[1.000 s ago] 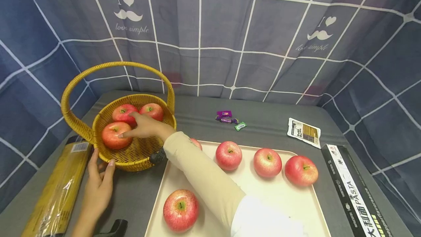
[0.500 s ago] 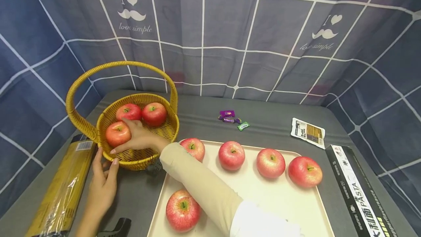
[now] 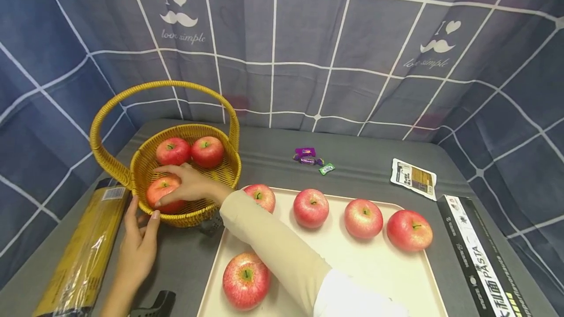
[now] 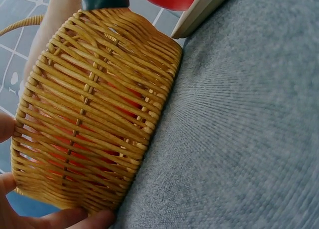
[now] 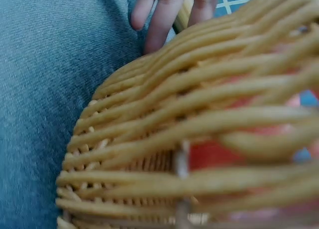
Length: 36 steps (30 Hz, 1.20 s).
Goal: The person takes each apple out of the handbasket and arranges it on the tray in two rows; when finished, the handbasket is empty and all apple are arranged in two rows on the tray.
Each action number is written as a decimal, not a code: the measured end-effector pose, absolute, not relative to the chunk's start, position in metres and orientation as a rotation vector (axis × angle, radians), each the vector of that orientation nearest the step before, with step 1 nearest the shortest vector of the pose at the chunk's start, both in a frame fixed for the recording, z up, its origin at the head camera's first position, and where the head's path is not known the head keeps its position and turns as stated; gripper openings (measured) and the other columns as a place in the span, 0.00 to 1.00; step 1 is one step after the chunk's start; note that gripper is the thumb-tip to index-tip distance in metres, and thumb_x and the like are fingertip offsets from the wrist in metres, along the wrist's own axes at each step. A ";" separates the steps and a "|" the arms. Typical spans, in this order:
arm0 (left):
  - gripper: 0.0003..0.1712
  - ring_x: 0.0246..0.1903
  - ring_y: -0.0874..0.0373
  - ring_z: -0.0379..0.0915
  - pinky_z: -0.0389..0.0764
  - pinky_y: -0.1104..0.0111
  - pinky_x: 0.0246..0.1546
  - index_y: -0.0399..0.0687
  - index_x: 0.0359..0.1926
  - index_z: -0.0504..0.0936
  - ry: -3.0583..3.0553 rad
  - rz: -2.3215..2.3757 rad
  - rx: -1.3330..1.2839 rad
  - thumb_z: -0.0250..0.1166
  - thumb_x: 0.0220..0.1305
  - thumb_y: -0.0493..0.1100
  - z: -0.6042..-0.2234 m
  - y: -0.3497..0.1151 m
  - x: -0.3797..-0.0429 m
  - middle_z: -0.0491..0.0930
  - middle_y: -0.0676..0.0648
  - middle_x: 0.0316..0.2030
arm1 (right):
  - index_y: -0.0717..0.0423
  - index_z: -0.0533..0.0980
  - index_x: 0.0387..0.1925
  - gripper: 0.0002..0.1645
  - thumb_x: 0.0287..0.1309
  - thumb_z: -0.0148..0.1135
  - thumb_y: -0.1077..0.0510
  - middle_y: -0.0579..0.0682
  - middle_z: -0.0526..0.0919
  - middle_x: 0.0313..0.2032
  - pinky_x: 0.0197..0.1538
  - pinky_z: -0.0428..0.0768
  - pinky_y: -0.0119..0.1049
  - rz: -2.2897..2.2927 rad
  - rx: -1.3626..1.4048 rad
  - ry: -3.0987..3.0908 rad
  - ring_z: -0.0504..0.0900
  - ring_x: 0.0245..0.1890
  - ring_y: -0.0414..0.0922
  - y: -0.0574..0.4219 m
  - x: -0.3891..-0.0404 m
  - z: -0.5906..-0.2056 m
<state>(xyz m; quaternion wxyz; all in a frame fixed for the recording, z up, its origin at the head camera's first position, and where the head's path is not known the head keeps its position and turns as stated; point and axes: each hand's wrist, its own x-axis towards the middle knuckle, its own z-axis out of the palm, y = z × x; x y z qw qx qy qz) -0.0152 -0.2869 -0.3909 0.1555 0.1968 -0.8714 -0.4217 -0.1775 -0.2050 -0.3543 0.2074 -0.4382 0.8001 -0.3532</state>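
A yellow woven basket (image 3: 187,216) with a tall arched handle stands at the left of the table. My right hand (image 3: 187,185) reaches inside and grips a red apple (image 3: 160,191), thumb along its near side and fingers over its far side. Two more apples, the left one (image 3: 173,151) and the right one (image 3: 207,151), lie behind it in the basket. My left hand (image 3: 134,251) holds the basket's near left side, its fingertips (image 4: 60,218) against the woven wall. In the right wrist view the basket's weave hides most of the fruit.
A cream tray (image 3: 352,268) holds several apples, one (image 3: 246,280) at its front left. A yellow packet (image 3: 83,253) lies left of the basket, a black pasta box (image 3: 480,258) right of the tray. Small candies (image 3: 308,159) and a white pouch (image 3: 413,178) lie farther back.
My right hand has shifted from between the back left and front apples onto the front one, which now sits nearer the basket's front. The left hand stays at the basket.
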 end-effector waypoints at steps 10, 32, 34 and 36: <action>0.36 0.47 0.31 0.68 0.70 0.47 0.34 0.58 0.70 0.30 -2.522 -1.200 0.538 0.40 0.70 0.51 -0.391 -0.288 -0.015 0.59 0.22 0.57 | 0.32 0.69 0.58 0.34 0.45 0.67 0.45 0.39 0.69 0.56 0.54 0.65 0.27 -1.095 -1.353 2.236 0.61 0.55 0.34 -0.161 -0.179 -0.305; 0.37 0.51 0.30 0.65 0.66 0.42 0.41 0.62 0.70 0.29 -2.510 -1.246 0.593 0.40 0.70 0.52 -0.392 -0.285 -0.017 0.57 0.23 0.60 | 0.36 0.68 0.54 0.33 0.43 0.69 0.45 0.39 0.63 0.50 0.52 0.68 0.28 -1.136 -1.407 2.368 0.63 0.51 0.34 0.114 -0.073 -0.358; 0.36 0.51 0.30 0.66 0.66 0.42 0.41 0.63 0.70 0.29 -2.507 -1.245 0.587 0.40 0.70 0.52 -0.392 -0.285 -0.017 0.57 0.24 0.60 | 0.38 0.68 0.54 0.34 0.43 0.70 0.47 0.40 0.62 0.50 0.52 0.67 0.26 -1.165 -1.412 2.341 0.64 0.51 0.33 0.119 -0.064 -0.367; 0.36 0.50 0.31 0.66 0.67 0.43 0.40 0.62 0.70 0.30 -2.506 -1.240 0.579 0.40 0.70 0.52 -0.392 -0.286 -0.017 0.57 0.24 0.60 | 0.39 0.67 0.55 0.35 0.43 0.70 0.47 0.40 0.61 0.50 0.52 0.67 0.25 -1.178 -1.404 2.320 0.64 0.51 0.33 0.122 -0.057 -0.373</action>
